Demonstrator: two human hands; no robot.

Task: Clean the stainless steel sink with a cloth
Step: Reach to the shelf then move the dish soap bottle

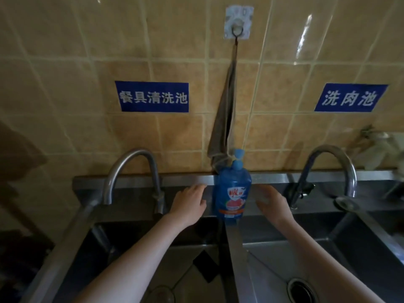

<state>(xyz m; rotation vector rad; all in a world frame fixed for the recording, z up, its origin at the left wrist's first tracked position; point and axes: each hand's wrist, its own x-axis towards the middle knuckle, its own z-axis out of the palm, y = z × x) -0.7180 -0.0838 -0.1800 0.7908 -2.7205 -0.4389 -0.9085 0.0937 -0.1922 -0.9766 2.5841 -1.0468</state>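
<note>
Two bare forearms reach in from the near edge of the sink [237, 259], one over each basin, and both hands arrive empty. The left hand [189, 205] lies with fingers loosely spread just left of the blue detergent bottle [232, 193], resting on or just above the back ledge. The right hand [272, 203] hovers to the bottle's right, fingers relaxed and slightly curled, gripping nothing; its blur makes contact with the ledge hard to judge. The hands flank the bottle, probably because the soap and the cloth above it are the first things needed.

The cloth [224, 119], one grey-brown piece, hangs from a single adhesive hook [238, 22] on the tiled wall so it can drip and dry; its lower end drapes behind the bottle's cap at the middle of the back ledge. The bottle stands upright where the divider meets the ledge, within reach of either basin.

By count: two basins, two curved faucets, left [133, 171] and right [334, 169], two blue wall signs, one bottle, one cloth, one hook. Two drains show at the near edge, left [161, 295] and right [302, 290].
</note>
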